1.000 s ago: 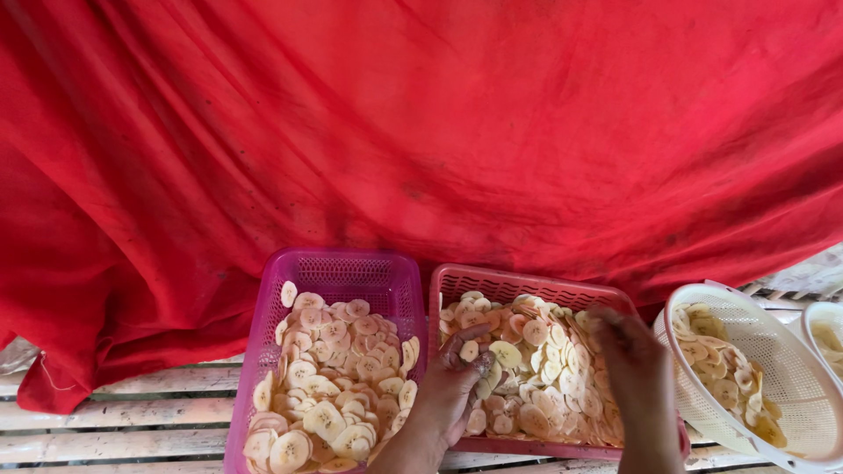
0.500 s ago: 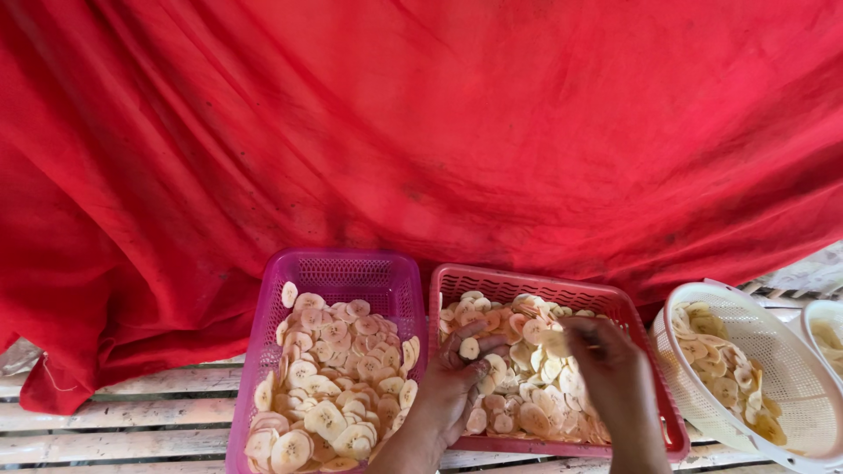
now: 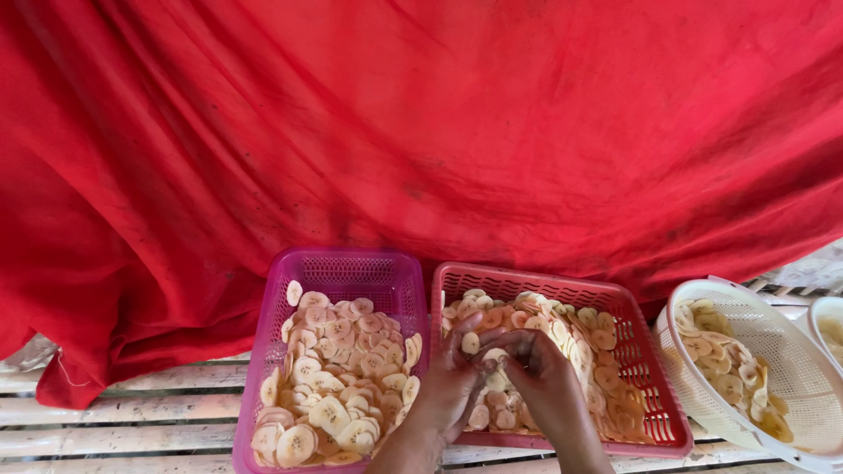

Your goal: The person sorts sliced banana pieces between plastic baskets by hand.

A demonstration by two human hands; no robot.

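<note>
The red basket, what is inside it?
The red basket holds pale round slices. The left hand and right hand cover the middle slices; the basket's bottom is hidden.

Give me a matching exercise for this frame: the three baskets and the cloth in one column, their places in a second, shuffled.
Things:
1. purple basket
2. red basket
3. white basket
4. red cloth

Places:
A. hanging behind all the baskets
B. far right, tilted
C. middle, under both hands
D. left of the hands

Pairs: 1-D, 2-C, 3-B, 4-A. The left hand and right hand meet over the slices in the red basket.
</note>
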